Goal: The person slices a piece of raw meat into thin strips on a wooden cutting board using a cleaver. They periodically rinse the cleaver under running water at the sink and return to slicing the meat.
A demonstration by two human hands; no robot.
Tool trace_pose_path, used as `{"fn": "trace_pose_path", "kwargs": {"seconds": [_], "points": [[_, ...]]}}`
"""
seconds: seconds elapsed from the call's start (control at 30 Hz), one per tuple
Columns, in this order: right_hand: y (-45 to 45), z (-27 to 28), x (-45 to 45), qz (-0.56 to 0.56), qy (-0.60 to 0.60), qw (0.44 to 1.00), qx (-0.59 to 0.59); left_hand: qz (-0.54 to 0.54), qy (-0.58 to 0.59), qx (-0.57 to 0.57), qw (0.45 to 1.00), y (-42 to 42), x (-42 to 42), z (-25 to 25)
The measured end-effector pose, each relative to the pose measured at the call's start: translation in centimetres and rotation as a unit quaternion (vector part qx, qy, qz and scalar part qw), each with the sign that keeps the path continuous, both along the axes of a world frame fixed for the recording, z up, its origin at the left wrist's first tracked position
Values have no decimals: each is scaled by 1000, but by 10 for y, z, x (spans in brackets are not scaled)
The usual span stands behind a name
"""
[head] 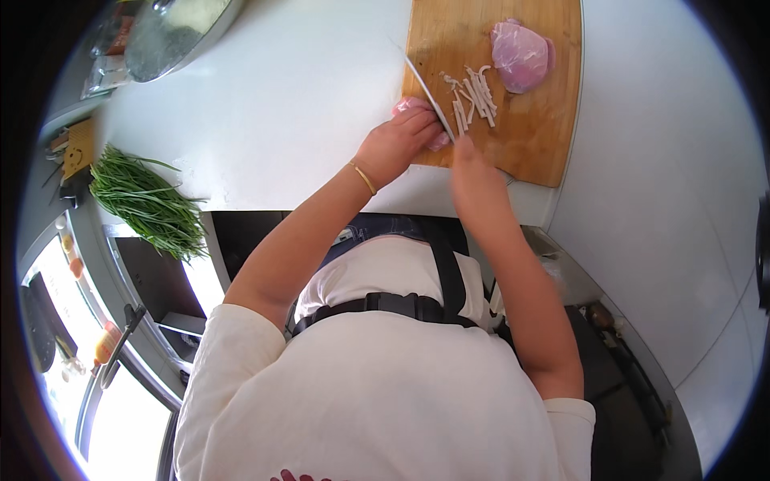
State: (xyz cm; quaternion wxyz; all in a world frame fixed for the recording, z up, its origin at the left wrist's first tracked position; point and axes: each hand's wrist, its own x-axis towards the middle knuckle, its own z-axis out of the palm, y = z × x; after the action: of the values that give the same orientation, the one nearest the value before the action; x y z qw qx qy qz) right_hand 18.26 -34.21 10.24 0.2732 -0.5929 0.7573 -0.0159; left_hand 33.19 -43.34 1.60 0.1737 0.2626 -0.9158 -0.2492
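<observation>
My left hand (pixel 402 141) presses down on a piece of raw pink meat (pixel 411 104) at the left edge of a wooden cutting board (pixel 541 147). Parts of the meat show above and below the fingers. In my right hand (pixel 478 177), slightly blurred, is a knife (pixel 426 89), its handle hidden by the fist. The blade runs up and to the left, close beside my left fingertips. Several thin pale strips of meat (pixel 478 96) lie on the board just right of the blade. A larger piece of raw meat (pixel 522 57) rests farther back.
The board sits on a white countertop (pixel 289 120) against a pale wall (pixel 662 150) at right. A bunch of green chives or similar leaves (pixel 147 201) hangs over the counter's front left edge. A large lidded pan (pixel 174 42) stands at the back left.
</observation>
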Motion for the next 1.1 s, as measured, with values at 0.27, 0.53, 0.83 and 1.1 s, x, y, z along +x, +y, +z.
{"fn": "trace_pose_path", "kwargs": {"seconds": [0.27,0.53,0.83,1.1], "points": [[-19,-7,-2,15,-1,1000,3,-11,3,5,1000,3,0,-9],[19,-3,-1,-18,8,999,32,20,12,-8,1000,7,1,-8],[-42,-7,-8,-25,-26,999,-33,25,-9,10,1000,11,5,-4],[-9,-9,-46,-127,-84,983,-99,39,7,-3,999,15,3,-7]]}}
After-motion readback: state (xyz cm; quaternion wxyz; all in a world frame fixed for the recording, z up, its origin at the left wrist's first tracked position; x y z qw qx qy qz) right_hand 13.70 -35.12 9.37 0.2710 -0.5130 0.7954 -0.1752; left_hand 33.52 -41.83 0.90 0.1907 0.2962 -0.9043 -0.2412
